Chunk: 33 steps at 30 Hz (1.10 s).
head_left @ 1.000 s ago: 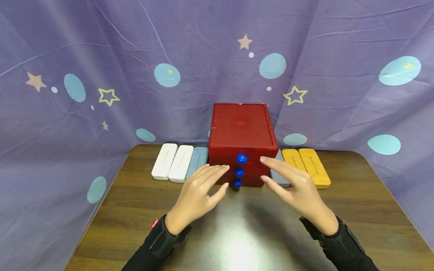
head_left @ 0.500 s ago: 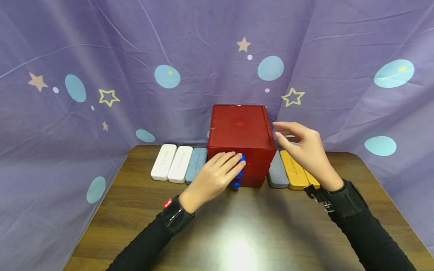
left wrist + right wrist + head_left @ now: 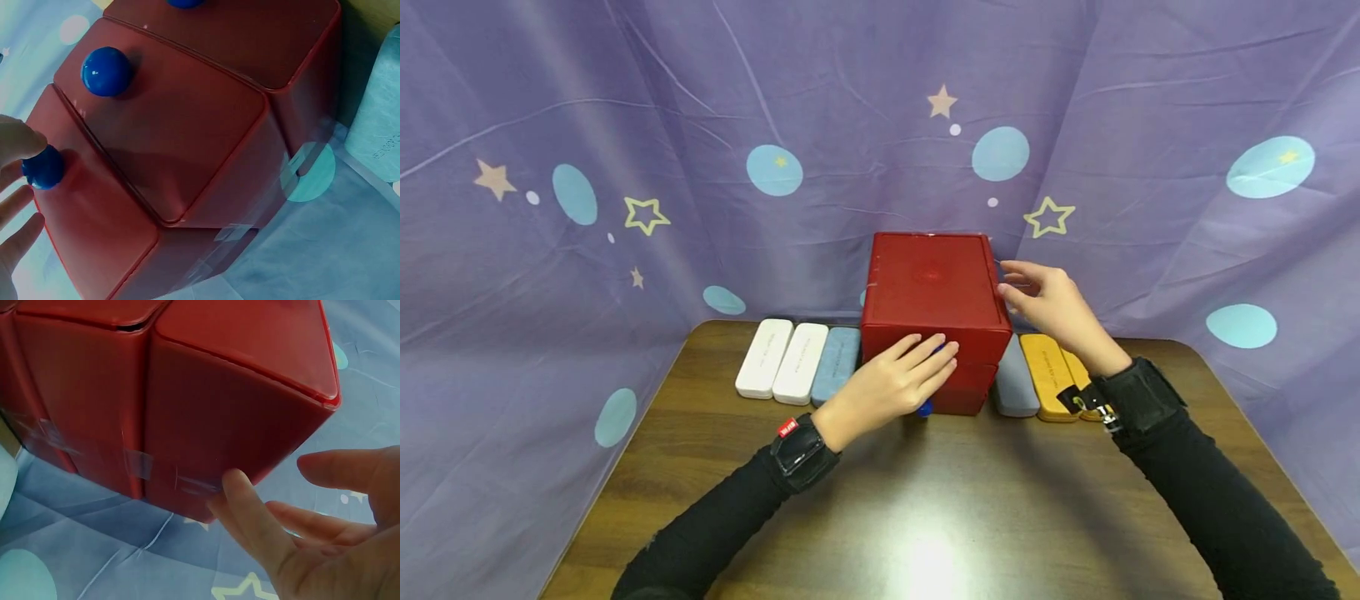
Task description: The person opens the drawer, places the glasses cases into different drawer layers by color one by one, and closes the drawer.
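A red drawer box (image 3: pixel 932 283), with blue round knobs down its front, stands at the back of the table. My left hand (image 3: pixel 880 387) lies across the box's front. In the left wrist view my thumb and finger pinch the top drawer's blue knob (image 3: pixel 45 167); the other fingers spread beside it. The middle knob (image 3: pixel 106 72) is apart from the hand, and the bottom knob (image 3: pixel 924 408) shows below it. My right hand (image 3: pixel 1052 304) is at the box's right side, fingers loosely bent. In the right wrist view its fingertips overlap the box's taped side (image 3: pixel 206 437); contact is hard to tell.
Left of the box lie two white oblong cases (image 3: pixel 765 358) and a blue one (image 3: pixel 837 364). To its right are a grey-blue case (image 3: pixel 1017 383) and yellow cases (image 3: pixel 1047 375), partly under the right arm. A purple patterned curtain (image 3: pixel 850 125) hangs behind the wooden table (image 3: pixel 850 517).
My left hand has moved forward and right onto the knobs at the box's front. The right hand has risen from before the box to its right side.
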Motion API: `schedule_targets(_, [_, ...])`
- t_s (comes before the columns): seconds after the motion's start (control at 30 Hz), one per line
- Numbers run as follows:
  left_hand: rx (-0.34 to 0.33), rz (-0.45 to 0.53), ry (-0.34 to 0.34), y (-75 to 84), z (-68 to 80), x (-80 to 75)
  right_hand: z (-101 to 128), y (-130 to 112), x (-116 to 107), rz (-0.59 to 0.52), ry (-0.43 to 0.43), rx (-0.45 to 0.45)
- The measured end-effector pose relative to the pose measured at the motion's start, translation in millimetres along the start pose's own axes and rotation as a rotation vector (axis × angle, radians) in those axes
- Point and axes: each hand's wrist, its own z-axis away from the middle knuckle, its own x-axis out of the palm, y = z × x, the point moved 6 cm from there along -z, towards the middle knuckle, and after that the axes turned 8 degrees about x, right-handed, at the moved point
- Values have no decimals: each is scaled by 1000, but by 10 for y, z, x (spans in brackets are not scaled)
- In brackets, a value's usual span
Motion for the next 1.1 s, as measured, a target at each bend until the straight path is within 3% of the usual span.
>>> schedule_targets(0.13, [-1,6,-20,1,17,49,-86,35,69,-15,-103,66])
schedule_targets(0.33, [6,33,-41,11,22,95,-149,17,129,14,-170,119])
schedule_targets(0.57, [46,-6,10,4,1,106,-164,6,157,39,-225,161])
schedule_targets(0.83, [69,7,99,-48,-14,111,-156,15,160,30,-224,164])
schedule_targets(1.1, [72,30,95,-71,-16,158,-146,6,170,32,-201,172])
